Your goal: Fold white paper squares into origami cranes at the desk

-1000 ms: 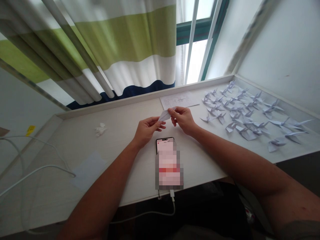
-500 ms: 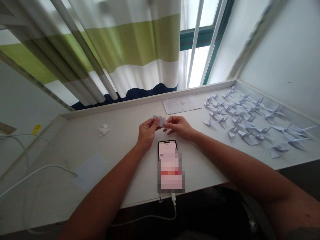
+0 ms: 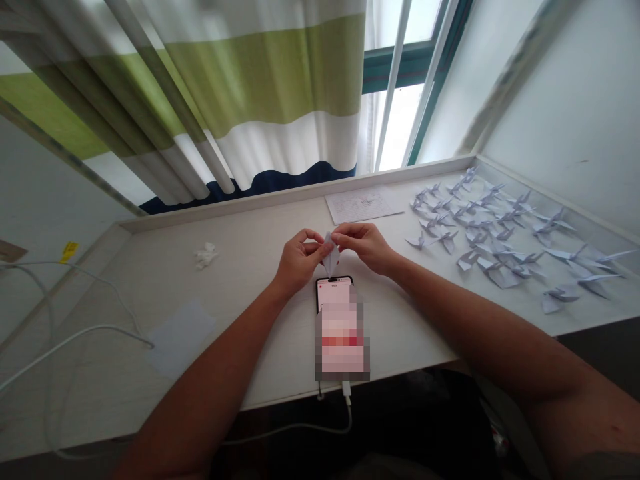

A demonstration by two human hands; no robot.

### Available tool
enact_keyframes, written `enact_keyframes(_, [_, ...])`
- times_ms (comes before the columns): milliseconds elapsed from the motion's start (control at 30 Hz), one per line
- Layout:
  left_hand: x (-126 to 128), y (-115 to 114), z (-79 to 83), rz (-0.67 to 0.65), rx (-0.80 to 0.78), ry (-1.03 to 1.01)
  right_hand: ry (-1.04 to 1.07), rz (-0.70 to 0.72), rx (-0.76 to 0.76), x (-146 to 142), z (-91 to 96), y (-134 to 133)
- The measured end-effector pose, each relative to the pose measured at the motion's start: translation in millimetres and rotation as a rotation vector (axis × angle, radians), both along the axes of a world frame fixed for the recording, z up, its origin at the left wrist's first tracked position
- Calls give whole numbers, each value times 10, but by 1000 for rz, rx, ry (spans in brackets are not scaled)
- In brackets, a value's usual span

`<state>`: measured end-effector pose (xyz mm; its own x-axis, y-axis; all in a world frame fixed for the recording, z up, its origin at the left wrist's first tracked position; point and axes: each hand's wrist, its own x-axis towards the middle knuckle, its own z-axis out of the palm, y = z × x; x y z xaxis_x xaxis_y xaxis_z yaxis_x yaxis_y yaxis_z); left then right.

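Note:
A small white folded paper (image 3: 330, 262) is held between my two hands, its narrow tip pointing down toward the top of the phone. My left hand (image 3: 301, 259) pinches it from the left, thumb across its face. With thumb and fingertips closed, my right hand (image 3: 365, 245) grips the paper's upper right edge. Just below both hands lies a phone (image 3: 334, 291) with its screen lit and largely blurred out. To the right, several white folded paper cranes (image 3: 495, 267) are spread over the desk.
A printed sheet (image 3: 364, 204) lies behind my hands on the white desk (image 3: 260, 257). Crumpled tissue (image 3: 205, 255) and a flat paper square (image 3: 181, 337) are at left, near white cables (image 3: 107, 327). A charging cable (image 3: 347, 395) runs from the phone over the front edge. A raised rim borders the back.
The folded paper has turned from lying sideways to upright, tip down. My right hand has shifted its grip to the paper's upper edge.

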<state>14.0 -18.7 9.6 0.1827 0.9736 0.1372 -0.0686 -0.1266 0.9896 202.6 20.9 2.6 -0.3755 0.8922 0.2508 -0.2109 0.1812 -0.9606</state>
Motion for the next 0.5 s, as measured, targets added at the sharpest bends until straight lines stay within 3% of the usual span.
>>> enact_keyframes(233, [20,-36,34,-15,-3,-26,22,108,-39,13,8,-6])
enact_keyframes(500, [33,-46,37,-29,20,-47,65,119,-40,12,-9,-5])
